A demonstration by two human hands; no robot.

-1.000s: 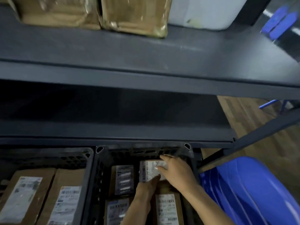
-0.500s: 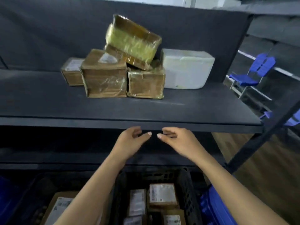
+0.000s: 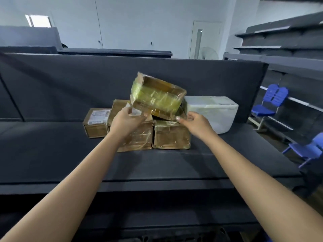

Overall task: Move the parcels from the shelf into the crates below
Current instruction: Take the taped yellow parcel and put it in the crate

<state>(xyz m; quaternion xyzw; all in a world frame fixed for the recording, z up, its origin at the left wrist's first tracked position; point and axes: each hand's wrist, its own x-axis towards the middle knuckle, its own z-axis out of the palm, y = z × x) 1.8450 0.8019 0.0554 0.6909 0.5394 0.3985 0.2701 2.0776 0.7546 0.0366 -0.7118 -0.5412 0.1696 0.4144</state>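
Head view: a tape-wrapped cardboard parcel (image 3: 158, 96), tilted atop two brown boxes (image 3: 171, 135) on the dark shelf (image 3: 52, 151), was flanked by the left hand (image 3: 125, 122) and right hand (image 3: 195, 122), both open, neither yet gripping. The reach-to-grasp step was judged under way; closing on both ends and lifting clear would be required.

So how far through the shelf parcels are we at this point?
Done: cannot tell, since the crates are out of view. In hand: the left hand and right hand are reaching for the tilted yellow-taped parcel atop the pile, not yet gripping it. Left: five on the shelf, namely that one, three brown boxes and a white box.
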